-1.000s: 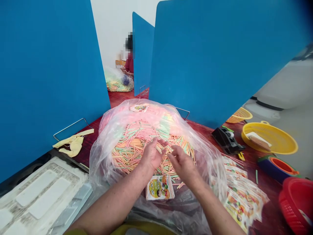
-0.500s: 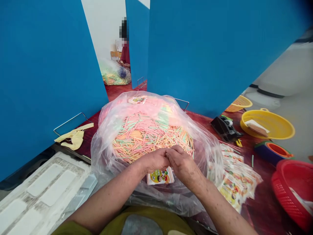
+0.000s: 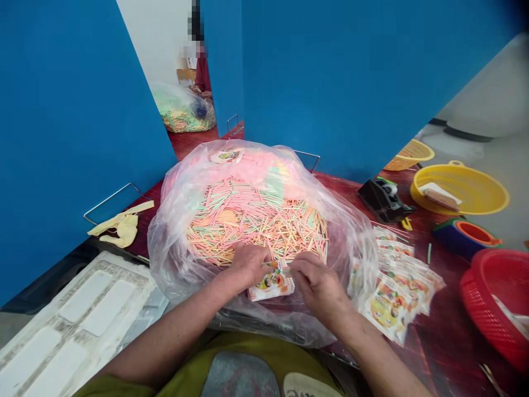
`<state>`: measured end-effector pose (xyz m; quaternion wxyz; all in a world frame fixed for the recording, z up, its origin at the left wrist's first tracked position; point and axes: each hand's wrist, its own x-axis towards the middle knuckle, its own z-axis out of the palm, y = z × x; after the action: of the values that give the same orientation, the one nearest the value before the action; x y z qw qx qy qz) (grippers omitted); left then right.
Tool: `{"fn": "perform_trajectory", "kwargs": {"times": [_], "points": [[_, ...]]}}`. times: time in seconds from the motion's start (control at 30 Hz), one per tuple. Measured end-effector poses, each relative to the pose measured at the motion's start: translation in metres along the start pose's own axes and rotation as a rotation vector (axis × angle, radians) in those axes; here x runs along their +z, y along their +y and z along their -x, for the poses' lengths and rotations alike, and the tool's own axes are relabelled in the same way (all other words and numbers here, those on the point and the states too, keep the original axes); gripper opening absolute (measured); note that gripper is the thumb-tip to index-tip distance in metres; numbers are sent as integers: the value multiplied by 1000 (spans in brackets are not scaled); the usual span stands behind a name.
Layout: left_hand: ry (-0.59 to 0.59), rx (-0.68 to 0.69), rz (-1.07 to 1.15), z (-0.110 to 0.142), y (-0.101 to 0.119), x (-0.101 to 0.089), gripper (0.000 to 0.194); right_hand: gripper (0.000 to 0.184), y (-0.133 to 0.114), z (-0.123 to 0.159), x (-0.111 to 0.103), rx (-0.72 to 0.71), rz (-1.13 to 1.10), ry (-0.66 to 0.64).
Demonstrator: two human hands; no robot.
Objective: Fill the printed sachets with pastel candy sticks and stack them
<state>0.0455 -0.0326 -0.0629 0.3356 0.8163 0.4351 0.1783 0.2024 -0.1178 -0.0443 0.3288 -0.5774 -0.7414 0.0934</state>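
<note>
A large clear plastic bag [image 3: 347,248] lies spread open, full of thin pink, green and orange sticks [image 3: 256,220]. At its front edge is a small printed packet [image 3: 270,286] with cartoon figures. My left hand [image 3: 248,266] is closed over the packet's upper left part, fingertips on its top edge. Beside the packet's upper right corner, my right hand [image 3: 318,281] is closed in a pinch. Whatever its fingertips hold is too small to make out. Another printed packet [image 3: 226,156] rests on top of the bag.
Several printed packets [image 3: 390,309] lie fanned out at right. Beyond are a black tape dispenser [image 3: 384,201], yellow basket [image 3: 475,193], and red basket [image 3: 487,309]. At left lie a white foam lid [image 3: 82,320] and yellow cloth [image 3: 124,229]. Blue panels [image 3: 330,82] stand behind; a person sits beyond.
My hands, together above the packet before, have drawn apart. The left now sits on the packet's upper left and the right has shifted to the right. The view has tilted slightly down.
</note>
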Motion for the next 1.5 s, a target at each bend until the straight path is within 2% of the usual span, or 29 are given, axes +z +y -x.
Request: {"fn": "perform_trajectory", "kwargs": {"times": [0.1, 0.23, 0.3, 0.47, 0.57, 0.63, 0.7, 0.77, 0.83, 0.93, 1.03, 1.1, 1.2, 1.33, 1.4, 1.5], "points": [[73, 48, 127, 1, 0, -2, 17, 25, -1, -4, 19, 53, -5, -99], [111, 99, 94, 7, 2, -2, 11, 20, 8, -2, 26, 88, -84, -27], [104, 144, 64, 8, 0, -1, 11, 21, 7, 0, 24, 83, -76, -22], [20, 161, -128, 10, -9, 5, 6, 26, -4, 2, 31, 127, 96, -178], [9, 139, -211, 10, -11, 3, 12, 23, -2, 2, 29, 129, -68, -51], [-15, 164, -148, 9, -9, -4, 20, 18, 2, 1, 17, 153, -247, 104], [-76, 245, -45, 7, -3, -15, 29, 12, 5, -2, 1, 171, -346, 222], [-130, 348, 9, 6, 3, -27, 36, 12, 4, -6, -14, 97, -300, 271], [-138, 416, 16, 7, 9, -35, 38, 17, -1, -10, -24, -42, -167, 293], [-94, 436, 71, 10, 12, -38, 37, 21, -10, -14, -31, -220, -8, 283], [-22, 411, 164, 13, 12, -37, 34, 28, -15, -13, -34, -341, 42, 199], [-9, 404, 183, 14, 11, -36, 33, 31, -15, -11, -36, -373, 75, 184], [-50, 435, 165, 16, 13, -37, 35, 35, -14, -7, -41, -399, 154, 208], [8, 358, 245, 18, 16, -35, 39, 35, -20, -5, -42, -461, 221, 91], [7, 332, 306, 20, 17, -33, 35, 34, -25, -6, -39, -455, 187, 44], [-22, 323, 448, 24, 16, -30, 20, 33, -30, -11, -37, -370, 34, 24]]}}
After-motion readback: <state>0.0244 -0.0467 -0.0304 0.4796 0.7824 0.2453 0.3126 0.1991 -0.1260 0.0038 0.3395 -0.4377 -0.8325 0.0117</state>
